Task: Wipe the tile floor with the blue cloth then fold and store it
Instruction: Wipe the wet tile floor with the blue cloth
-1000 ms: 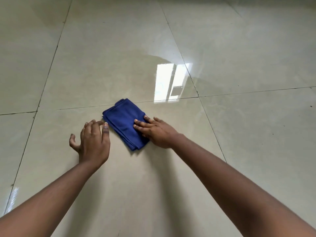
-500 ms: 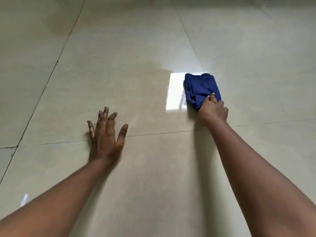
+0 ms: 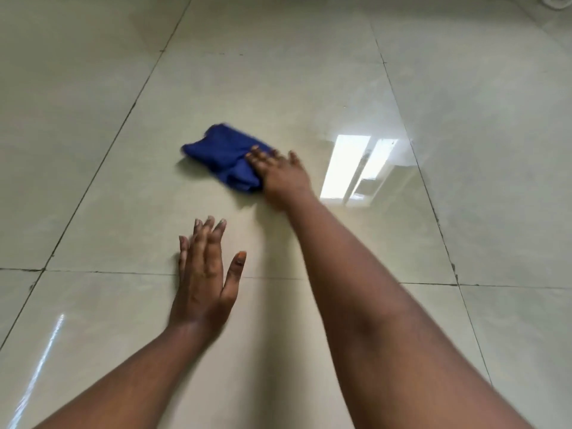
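fingers of the right hand (image 3: 280,171) lie spread flat, pressing on the near right end of the blue cloth (image 3: 223,157) without gripping it. left hand (image 3: 205,274) rests open, palm down on the tile floor (image 3: 108,196), holding nothing. the cloth lies bunched and folded, slightly blurred.

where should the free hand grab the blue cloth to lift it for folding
Pinch the far-left corner of the blue cloth, coming from its left. That end lies free and bunched on the tile floor, while the right hand presses flat on the near-right end. The left hand rests open nearby.
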